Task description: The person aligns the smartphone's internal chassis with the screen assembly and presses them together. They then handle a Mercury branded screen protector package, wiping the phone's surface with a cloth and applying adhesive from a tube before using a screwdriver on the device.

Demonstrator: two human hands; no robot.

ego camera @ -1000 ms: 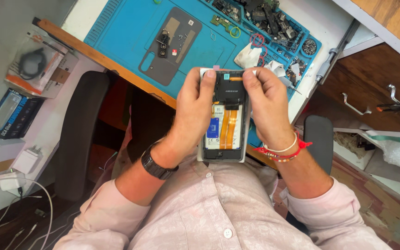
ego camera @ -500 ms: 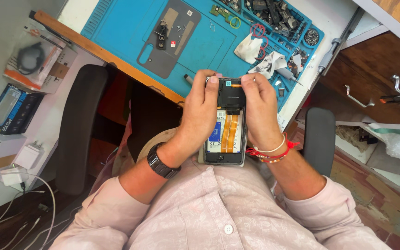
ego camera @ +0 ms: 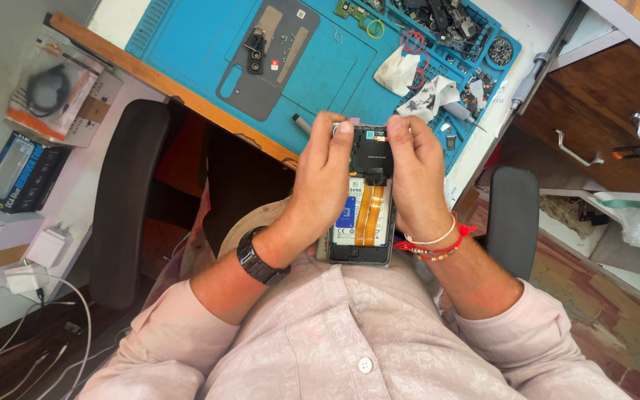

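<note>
I hold an opened smartphone (ego camera: 361, 211) over my lap, its back cover off, with a battery, orange flex cables and a black top plate showing. My left hand (ego camera: 327, 174), with a black watch at the wrist, grips its left side, thumb pressing the top left corner. My right hand (ego camera: 412, 174), with red and white wrist threads, grips the right side, its thumb and fingertips on the black plate near the top. A grey phone back cover (ego camera: 264, 55) lies on the blue work mat (ego camera: 187, 44) ahead of me.
The mat's far right trays hold small parts, screws, white tissues (ego camera: 416, 85) and a screwdriver (ego camera: 462, 115). Black chair armrests (ego camera: 124, 200) flank me. Boxed goods (ego camera: 20, 174), a charger (ego camera: 46, 244) and cables sit on the left. Wooden drawers with metal handles (ego camera: 575, 152) stand at the right.
The phone and both hands have stayed together over my lap; my thumbs have shifted slightly on its top edge. The view has tilted a little.
</note>
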